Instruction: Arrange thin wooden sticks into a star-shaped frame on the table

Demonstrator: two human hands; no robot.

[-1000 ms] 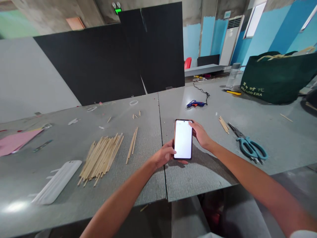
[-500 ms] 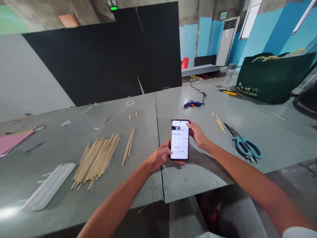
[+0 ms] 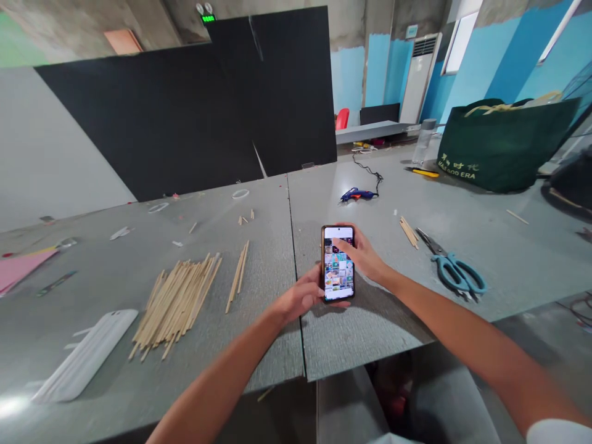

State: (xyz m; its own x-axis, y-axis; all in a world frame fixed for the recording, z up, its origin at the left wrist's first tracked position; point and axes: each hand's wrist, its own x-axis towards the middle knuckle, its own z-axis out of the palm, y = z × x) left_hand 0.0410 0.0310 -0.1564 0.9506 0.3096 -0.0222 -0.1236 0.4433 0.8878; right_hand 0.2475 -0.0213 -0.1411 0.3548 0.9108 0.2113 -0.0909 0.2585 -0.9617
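A smartphone [image 3: 339,268] is held upright over the front of the grey table, its lit screen filled with a grid of small pictures. My left hand [image 3: 303,295] grips its lower left side, with fingers partly hidden behind it. Around the upper right edge is my right hand [image 3: 363,251], its thumb lying across the top of the screen and its other fingers behind the phone. To the right lie blue-handled scissors [image 3: 456,271] and a few short sticks [image 3: 409,232]. A large pile of wooden sticks [image 3: 178,302] is left of my left hand, with a few separate sticks [image 3: 237,277] beside it.
Behind the phone lies a blue glue gun [image 3: 357,195] with its cord. A yellow utility knife [image 3: 423,172], a clear bottle [image 3: 423,142] and a green bag [image 3: 504,148] are at the back right. A white pack [image 3: 87,354] lies at the left; a black panel [image 3: 194,111] stands behind.
The phone screen has gone from a mostly white page to a grid of pictures. My right thumb has moved left from the phone's edge onto the screen. The view has shifted slightly.
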